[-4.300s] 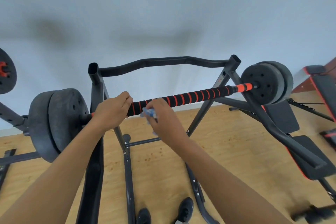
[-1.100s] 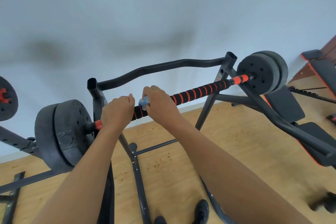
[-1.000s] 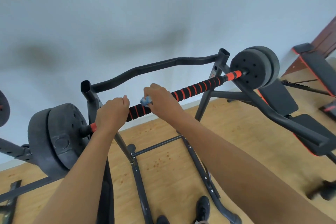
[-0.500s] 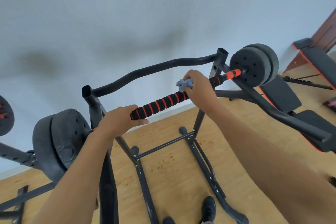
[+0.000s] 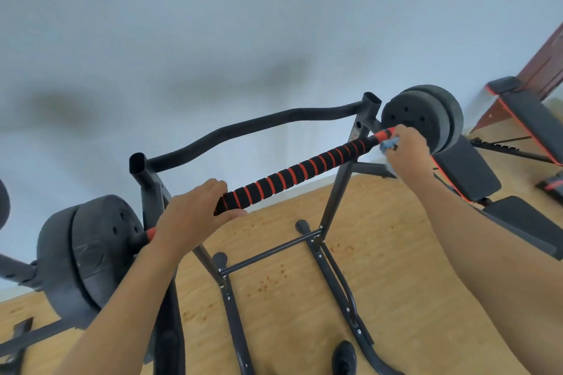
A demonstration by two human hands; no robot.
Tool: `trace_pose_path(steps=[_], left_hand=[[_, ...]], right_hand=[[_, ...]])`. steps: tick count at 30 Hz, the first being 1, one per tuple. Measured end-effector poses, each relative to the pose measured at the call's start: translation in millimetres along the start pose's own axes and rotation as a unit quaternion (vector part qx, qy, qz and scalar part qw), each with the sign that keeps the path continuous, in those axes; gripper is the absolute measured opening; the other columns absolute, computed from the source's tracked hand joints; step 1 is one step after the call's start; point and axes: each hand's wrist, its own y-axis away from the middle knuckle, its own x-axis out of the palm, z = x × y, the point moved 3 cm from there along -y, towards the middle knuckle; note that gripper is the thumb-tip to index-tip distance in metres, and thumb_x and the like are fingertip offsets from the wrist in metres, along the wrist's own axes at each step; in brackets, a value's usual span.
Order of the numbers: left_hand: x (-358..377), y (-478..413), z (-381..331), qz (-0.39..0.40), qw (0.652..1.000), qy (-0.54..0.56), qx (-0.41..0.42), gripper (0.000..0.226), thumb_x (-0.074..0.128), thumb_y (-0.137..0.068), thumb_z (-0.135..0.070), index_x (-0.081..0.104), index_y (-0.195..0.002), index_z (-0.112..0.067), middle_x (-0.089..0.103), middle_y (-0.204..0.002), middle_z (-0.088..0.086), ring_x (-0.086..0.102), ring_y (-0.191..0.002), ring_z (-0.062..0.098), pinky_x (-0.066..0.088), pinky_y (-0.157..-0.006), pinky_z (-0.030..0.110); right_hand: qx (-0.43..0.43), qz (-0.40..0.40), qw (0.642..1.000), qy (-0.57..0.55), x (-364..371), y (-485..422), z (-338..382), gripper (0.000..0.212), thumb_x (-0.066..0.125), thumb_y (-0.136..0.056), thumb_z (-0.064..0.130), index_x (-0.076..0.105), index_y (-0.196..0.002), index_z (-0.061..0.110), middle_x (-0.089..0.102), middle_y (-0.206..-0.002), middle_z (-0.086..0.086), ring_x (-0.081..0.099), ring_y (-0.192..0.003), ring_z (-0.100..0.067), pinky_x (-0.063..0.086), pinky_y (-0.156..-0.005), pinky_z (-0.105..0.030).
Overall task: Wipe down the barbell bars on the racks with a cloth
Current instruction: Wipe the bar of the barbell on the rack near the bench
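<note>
Here, nearest you, both forearms reach up and forward from the bottom of the view, with the toe of a dark shoe (image 5: 344, 355) on the wooden floor (image 5: 380, 253) between them. Your left hand (image 5: 192, 216) grasps the barbell bar (image 5: 292, 173) near its left end. The fingers curl over the top, the thumb lies underneath, and the back of the hand faces you on a fairly straight wrist.

The bar rests across the black rack (image 5: 150, 189). Its long axis runs from lower left, close to you, up to the upper right, farther off. Its grip is black foam ringed with orange stripes. The near weight plates (image 5: 88, 256) sit just outside your left hand.

Your right arm stretches farther out. Your right hand (image 5: 408, 146) clutches a crumpled blue cloth (image 5: 389, 143) against the bar's right end, at the orange collar just inside the far weight plates (image 5: 426, 122). The fingers are bunched round the cloth.

Beyond the bar runs the rack's curved top rail (image 5: 249, 126). A black bench (image 5: 466, 170) with red trim stands to the right, and a pale wall (image 5: 274, 24) lies behind everything.
</note>
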Motion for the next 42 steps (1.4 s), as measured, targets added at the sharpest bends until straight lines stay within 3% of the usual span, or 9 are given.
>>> trace_pose_path(steps=[4, 11, 15, 21, 25, 30, 33, 37, 42], left_hand=[[4.7, 4.7, -13.4, -0.04, 0.999, -0.032, -0.018, 0.055, 0.034, -0.1, -0.071, 0.058, -0.1, -0.022, 0.057, -0.084, -0.011, 0.057, -0.066, 0.01, 0.056, -0.056, 0.031], [-0.6, -16.2, -5.7, 0.029, 0.993, -0.045, -0.103, 0.017, 0.045, -0.105, -0.021, 0.051, -0.09, -0.021, 0.061, -0.074, -0.004, 0.06, -0.065, 0.02, 0.058, -0.066, 0.042], [2.8, -25.0, -1.2, 0.097, 0.988, -0.081, -0.086, 0.016, 0.064, -0.098, -0.016, 0.051, -0.107, -0.016, 0.062, -0.087, -0.003, 0.061, -0.072, 0.015, 0.061, -0.069, 0.034], [3.8, -36.9, 5.7, 0.135, 0.984, 0.005, -0.116, 0.004, 0.051, -0.105, -0.015, 0.054, -0.104, -0.016, 0.059, -0.075, -0.008, 0.061, -0.059, 0.008, 0.059, -0.067, 0.029], [-3.6, -25.5, 10.4, -0.038, 0.983, 0.051, -0.17, 0.045, 0.037, -0.109, -0.032, 0.056, -0.073, -0.014, 0.056, -0.058, -0.002, 0.058, -0.05, 0.016, 0.058, -0.059, 0.039], [-11.9, -11.9, -4.5, -0.154, 0.972, -0.069, -0.166, 0.04, 0.036, -0.113, -0.024, 0.044, -0.074, -0.016, 0.044, -0.057, -0.001, 0.044, -0.049, 0.022, 0.045, -0.064, 0.042], [-7.9, -23.1, 6.2, -0.112, 0.972, -0.026, -0.207, 0.033, 0.037, -0.112, -0.023, 0.046, -0.081, -0.016, 0.048, -0.055, -0.004, 0.05, -0.044, 0.02, 0.053, -0.051, 0.038], [-5.9, -40.7, 32.8, -0.038, 0.966, 0.046, -0.252, 0.021, 0.041, -0.103, -0.007, 0.056, -0.099, -0.022, 0.063, -0.086, -0.005, 0.063, -0.074, 0.021, 0.055, -0.065, 0.037], [-8.8, -38.9, 33.7, -0.032, 0.967, 0.046, -0.247, 0.009, 0.059, -0.1, -0.004, 0.054, -0.097, -0.012, 0.052, -0.075, -0.002, 0.053, -0.065, 0.021, 0.048, -0.064, 0.033]], right_hand=[[-0.064, -0.014, 0.995, -0.071, 3.3, 23.5, 70.6, 0.017, 0.066, -0.092, 0.01, 0.051, -0.089, 0.015, 0.056, -0.086, 0.0, 0.056, -0.075, -0.014, 0.047, -0.064, -0.029], [-0.414, 0.139, 0.899, -0.027, 84.4, 133.2, 247.0, 0.024, 0.064, -0.091, 0.003, 0.054, -0.112, 0.01, 0.055, -0.103, -0.005, 0.055, -0.067, -0.016, 0.058, -0.057, -0.034], [-0.386, 0.118, 0.914, -0.036, 96.5, 118.8, 231.9, 0.034, 0.073, -0.08, -0.004, 0.054, -0.106, 0.01, 0.053, -0.097, -0.005, 0.052, -0.063, -0.015, 0.054, -0.051, -0.029], [-0.235, 0.071, 0.969, 0.021, 63.7, 35.8, 135.3, 0.033, 0.071, -0.084, 0.001, 0.053, -0.11, 0.011, 0.053, -0.108, -0.005, 0.064, -0.073, -0.025, 0.061, -0.065, -0.042], [-0.174, 0.048, 0.98, 0.085, 37.0, -6.7, 73.6, 0.037, 0.074, -0.082, -0.002, 0.051, -0.107, 0.012, 0.053, -0.11, -0.011, 0.065, -0.085, -0.031, 0.059, -0.067, -0.044], [-0.054, -0.011, 0.997, 0.059, 13.9, -30.9, 35.9, 0.02, 0.06, -0.095, 0.006, 0.042, -0.089, 0.014, 0.053, -0.094, -0.011, 0.052, -0.068, -0.026, 0.042, -0.059, -0.038], [-0.101, 0.02, 0.994, -0.047, 24.7, 11.6, 104.3, 0.012, 0.055, -0.095, 0.004, 0.051, -0.092, 0.015, 0.059, -0.09, -0.003, 0.06, -0.074, -0.018, 0.054, -0.064, -0.036], [-0.275, 0.163, 0.942, -0.097, 76.1, 102.7, 229.0, 0.021, 0.046, -0.093, -0.006, 0.048, -0.096, 0.015, 0.053, -0.091, 0.0, 0.061, -0.071, -0.024, 0.056, -0.063, -0.045], [-0.375, 0.14, 0.91, -0.108, 115.2, 138.3, 280.0, 0.04, 0.067, -0.084, -0.007, 0.055, -0.118, 0.009, 0.053, -0.1, -0.006, 0.053, -0.067, -0.017, 0.053, -0.055, -0.029]])
